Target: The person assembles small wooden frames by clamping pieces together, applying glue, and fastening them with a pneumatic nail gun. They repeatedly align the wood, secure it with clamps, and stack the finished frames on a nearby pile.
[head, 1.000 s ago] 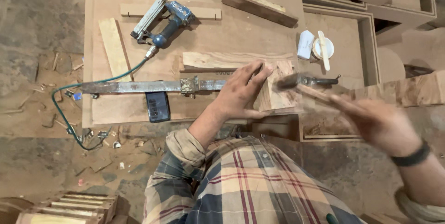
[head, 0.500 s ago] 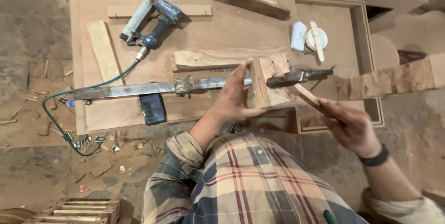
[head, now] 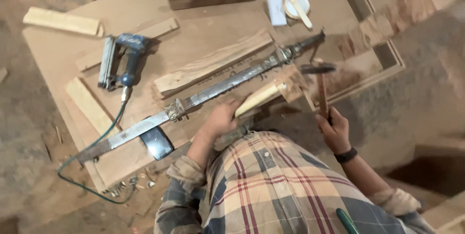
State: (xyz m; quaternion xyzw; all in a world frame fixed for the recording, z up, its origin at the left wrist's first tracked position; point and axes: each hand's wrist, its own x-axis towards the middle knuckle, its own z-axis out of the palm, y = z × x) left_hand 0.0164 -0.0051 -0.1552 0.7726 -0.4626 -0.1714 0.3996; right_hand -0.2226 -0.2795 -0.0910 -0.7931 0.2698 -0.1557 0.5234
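- The left hand (head: 222,119) is closing around the near end of a pale wood piece (head: 264,97), holding it down at the edge of the worktable (head: 203,25).
- The right hand (head: 334,130) is gripping the handle of a hammer (head: 320,81) in a closed fist. The hammer head is sitting just above and beyond the far end of the wood piece.
- To do this well, I think the left hand should be pressing the wood firmly so it is not sliding, with its fingers staying at the near end, away from the hammer head.
- The hammer should be coming down straight, with small taps first.
- A long metal bar clamp (head: 203,96) is lying just beyond the left hand, running off to its left and on past the hammer.
- One blue nail gun (head: 121,59) is lying well beyond and left of the left hand, with one green hose (head: 92,144).
- One dark flat thing (head: 156,143) is sitting left of the left hand, by the table edge.
- I am counting about five loose wood strips and boards on the table beyond the hands; the nearest is a long rough board (head: 213,62).
- One white tub (head: 296,5) with one flat stick across it, and one white block (head: 277,10), are sitting far beyond the right hand.
- Small bits are lying on the floor; I cannot tell how many.
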